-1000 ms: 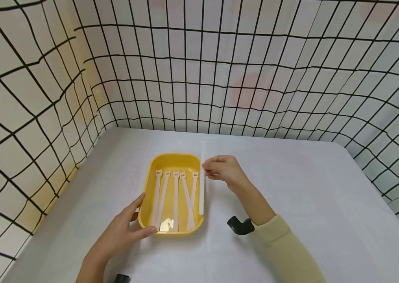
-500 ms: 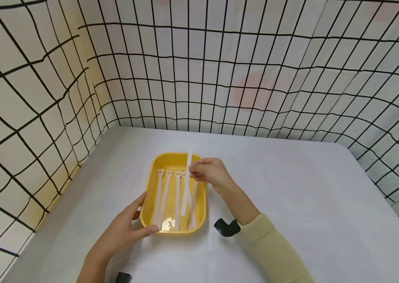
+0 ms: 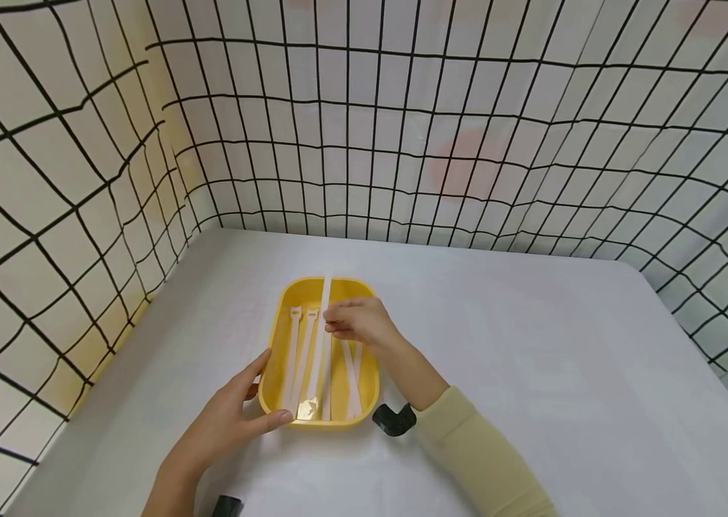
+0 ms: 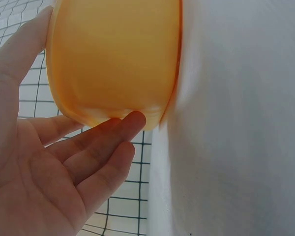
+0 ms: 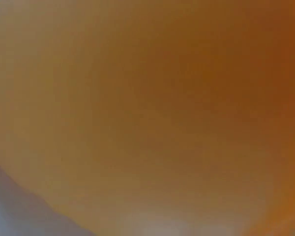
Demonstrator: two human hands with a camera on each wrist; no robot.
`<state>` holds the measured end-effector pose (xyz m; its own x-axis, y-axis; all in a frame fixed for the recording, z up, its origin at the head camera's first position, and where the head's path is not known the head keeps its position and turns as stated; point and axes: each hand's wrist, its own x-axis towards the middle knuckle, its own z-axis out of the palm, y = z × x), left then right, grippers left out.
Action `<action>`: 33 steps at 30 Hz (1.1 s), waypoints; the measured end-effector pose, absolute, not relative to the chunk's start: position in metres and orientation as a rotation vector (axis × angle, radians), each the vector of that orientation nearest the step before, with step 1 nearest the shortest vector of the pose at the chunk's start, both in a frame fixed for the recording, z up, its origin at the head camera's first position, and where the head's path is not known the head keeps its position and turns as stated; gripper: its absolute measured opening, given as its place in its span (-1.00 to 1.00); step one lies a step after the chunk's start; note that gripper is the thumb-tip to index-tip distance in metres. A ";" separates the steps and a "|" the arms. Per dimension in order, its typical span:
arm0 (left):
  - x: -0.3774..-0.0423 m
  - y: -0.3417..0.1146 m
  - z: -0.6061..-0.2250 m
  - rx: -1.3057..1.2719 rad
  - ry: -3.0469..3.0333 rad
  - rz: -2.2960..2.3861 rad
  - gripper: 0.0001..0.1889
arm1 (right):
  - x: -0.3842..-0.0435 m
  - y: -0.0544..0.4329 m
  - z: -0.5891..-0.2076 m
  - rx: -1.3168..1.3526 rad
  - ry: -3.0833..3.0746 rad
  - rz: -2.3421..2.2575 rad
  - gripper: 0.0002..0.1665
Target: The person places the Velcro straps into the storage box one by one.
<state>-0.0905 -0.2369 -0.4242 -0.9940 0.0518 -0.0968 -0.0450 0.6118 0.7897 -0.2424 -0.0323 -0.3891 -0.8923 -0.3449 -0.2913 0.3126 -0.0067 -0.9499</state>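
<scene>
A yellow tray [image 3: 338, 373] stands on the white table with several pale cable ties [image 3: 294, 352] in it, each with a slotted head. My left hand [image 3: 225, 409] holds the tray's near left corner, thumb at the front rim and fingers along the left side. In the left wrist view, those fingers [image 4: 96, 157] touch the tray's outer wall [image 4: 115, 59]. My right hand [image 3: 360, 321] pinches another cable tie [image 3: 326, 291] over the middle of the tray. Its upper end rises to the far rim, and its lower part slants among the others. The right wrist view is filled by the blurred tray wall [image 5: 137, 98].
A black grid mesh [image 3: 351, 143] encloses the table's back and sides, with white cloth behind it. Black curved pieces sit at my right wrist [image 3: 394, 420] and near my left forearm [image 3: 227, 505]. The white tabletop [image 3: 519, 345] extends to the right.
My right hand has brought the pinched cable tie leftward, from beside the tray's right rim to over its middle. My left hand has kept its place on the tray corner.
</scene>
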 end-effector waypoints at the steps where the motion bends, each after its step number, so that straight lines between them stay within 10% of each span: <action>1: -0.091 -0.237 -0.424 0.009 2.722 1.336 0.09 | -0.242 -0.034 -0.390 -0.036 1.835 -1.943 -0.81; 33: -0.090 -0.237 -0.422 0.041 2.742 1.341 0.07 | -0.241 -0.057 -0.410 0.067 2.094 -1.659 -0.86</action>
